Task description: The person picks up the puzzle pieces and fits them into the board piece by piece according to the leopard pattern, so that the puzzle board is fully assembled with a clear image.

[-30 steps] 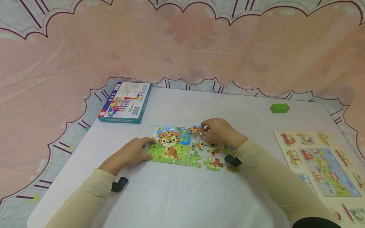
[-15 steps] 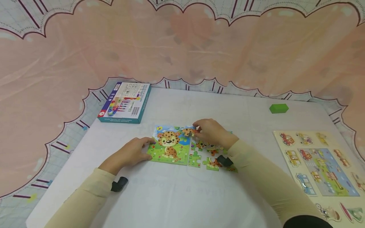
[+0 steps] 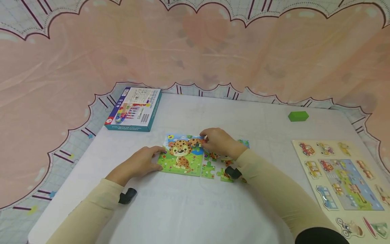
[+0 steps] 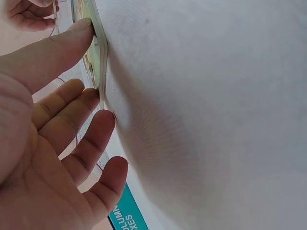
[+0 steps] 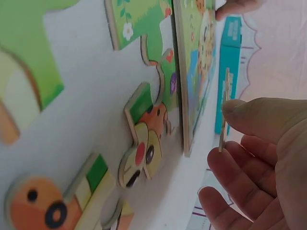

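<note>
In the head view, a leopard puzzle board [image 3: 181,157] lies flat on the white table. My left hand [image 3: 137,163] is at its left edge, thumb and fingers touching the board some way apart; the left wrist view shows these fingers loosely bent. Between thumb and fingers my right hand [image 3: 220,143] pinches a thin puzzle piece [image 5: 225,110], edge-on in the right wrist view. This piece, with spotted orange on its face [image 3: 195,141], hovers over the board's upper right part. Loose puzzle pieces [image 3: 208,170] lie right of the board, partly hidden by the right hand and forearm.
A teal-sided box [image 3: 134,110] lies at the back left. Toward the back right sits a green block [image 3: 298,116]. A picture board with vehicle shapes [image 3: 312,189] lies at the right edge. A patterned cloth [image 3: 195,57] hangs behind the table.
My right hand has carried the puzzle piece leftward, from above the loose pieces to over the board's upper right. My left hand has stayed at the board's left edge.
</note>
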`<state>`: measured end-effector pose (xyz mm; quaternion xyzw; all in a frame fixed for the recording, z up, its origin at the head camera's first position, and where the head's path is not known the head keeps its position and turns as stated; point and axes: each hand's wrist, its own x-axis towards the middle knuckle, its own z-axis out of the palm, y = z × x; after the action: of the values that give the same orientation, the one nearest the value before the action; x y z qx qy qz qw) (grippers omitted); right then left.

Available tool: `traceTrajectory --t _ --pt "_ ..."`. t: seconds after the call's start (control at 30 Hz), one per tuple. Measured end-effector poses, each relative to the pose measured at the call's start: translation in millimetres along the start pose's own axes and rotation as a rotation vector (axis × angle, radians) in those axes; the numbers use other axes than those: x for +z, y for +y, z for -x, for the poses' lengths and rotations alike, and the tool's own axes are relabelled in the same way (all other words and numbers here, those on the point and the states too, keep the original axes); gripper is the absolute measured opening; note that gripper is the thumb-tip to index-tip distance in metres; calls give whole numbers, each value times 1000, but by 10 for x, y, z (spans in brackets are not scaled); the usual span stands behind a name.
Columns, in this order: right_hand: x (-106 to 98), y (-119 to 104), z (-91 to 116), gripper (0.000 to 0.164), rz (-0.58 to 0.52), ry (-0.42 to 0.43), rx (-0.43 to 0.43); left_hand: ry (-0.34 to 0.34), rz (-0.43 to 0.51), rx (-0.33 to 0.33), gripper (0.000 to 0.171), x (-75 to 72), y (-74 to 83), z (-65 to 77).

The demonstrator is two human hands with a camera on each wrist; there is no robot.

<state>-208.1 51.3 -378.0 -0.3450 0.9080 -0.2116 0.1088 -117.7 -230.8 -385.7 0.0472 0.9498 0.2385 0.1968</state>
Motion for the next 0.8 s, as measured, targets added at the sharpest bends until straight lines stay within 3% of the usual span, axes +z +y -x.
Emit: traceTrajectory --t 0.8 --pt "152 -118 -173 37 96 -29 15 1 -15 7 64 7 -15 7"
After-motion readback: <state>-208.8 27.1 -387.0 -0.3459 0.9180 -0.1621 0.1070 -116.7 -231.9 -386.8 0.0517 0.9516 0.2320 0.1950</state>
